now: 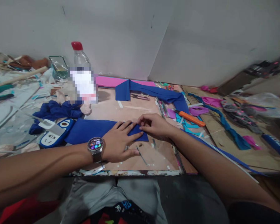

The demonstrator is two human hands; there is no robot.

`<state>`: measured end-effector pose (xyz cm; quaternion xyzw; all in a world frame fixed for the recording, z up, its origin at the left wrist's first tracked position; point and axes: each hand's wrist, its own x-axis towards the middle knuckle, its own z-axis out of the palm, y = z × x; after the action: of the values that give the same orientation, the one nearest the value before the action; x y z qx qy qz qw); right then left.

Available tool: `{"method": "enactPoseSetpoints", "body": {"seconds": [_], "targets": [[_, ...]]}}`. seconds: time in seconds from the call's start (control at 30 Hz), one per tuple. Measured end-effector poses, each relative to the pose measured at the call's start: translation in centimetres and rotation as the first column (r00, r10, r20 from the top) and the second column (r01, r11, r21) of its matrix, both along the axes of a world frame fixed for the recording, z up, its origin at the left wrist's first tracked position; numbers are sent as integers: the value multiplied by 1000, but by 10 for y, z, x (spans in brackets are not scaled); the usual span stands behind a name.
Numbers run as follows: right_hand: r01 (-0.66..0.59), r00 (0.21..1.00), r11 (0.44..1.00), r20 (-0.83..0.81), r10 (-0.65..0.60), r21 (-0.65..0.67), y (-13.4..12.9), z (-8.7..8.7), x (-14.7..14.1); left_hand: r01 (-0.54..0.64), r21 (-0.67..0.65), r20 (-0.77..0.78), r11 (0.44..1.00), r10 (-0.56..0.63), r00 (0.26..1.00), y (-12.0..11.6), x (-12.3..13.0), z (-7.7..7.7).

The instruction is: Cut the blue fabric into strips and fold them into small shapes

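1. Wall panels, smooth and pale grey, stand upright beyond the fingers.
2. Table with a scuffed tan top spreads beneath the fingers, strewn with coloured scraps to either side of them.
3. Folded royal-blue fabric strip, long and bent, lies beyond the fingers and runs round towards their right.
4. Flat royal-blue fabric piece lies on the table under the left fingers and extends to their left; its right end reaches the right fingertips.
5. Crumpled dark-blue cloth sits well to the left of the fingers and farther off.
6. Clear plastic bottle with a red cap stands beyond the fingers, to their left.
7. Left hand lies palm down, fingers spread wide on the fabric piece, gripping nothing; its thumb is on the bare table top.
8. Right hand has curled fingers, thumb and forefinger nearly together at the fabric piece's right end; whether they pinch it, I cannot tell.
9. Blue-and-white plastic power strip lies left of the left fingers, beside the fabric piece's left end.
10. Orange plastic utility knife lies to the right of the right fingers.
11. Silver smartwatch circles the wrist behind the left fingers.
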<state>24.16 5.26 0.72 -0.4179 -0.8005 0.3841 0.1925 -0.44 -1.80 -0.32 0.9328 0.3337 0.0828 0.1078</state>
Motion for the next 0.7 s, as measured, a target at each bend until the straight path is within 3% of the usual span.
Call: {"method": "enactPoseSetpoints", "body": {"seconds": [0.27, 0.7], "targets": [[30, 1000, 1000, -2, -30, -2, -1, 0, -4, -4, 11, 24, 1000, 4, 1000, -1, 0, 1], [-77, 996, 989, 54, 70, 127, 10, -3, 6, -8, 37, 18, 999, 7, 1000, -3, -2, 2]]}}
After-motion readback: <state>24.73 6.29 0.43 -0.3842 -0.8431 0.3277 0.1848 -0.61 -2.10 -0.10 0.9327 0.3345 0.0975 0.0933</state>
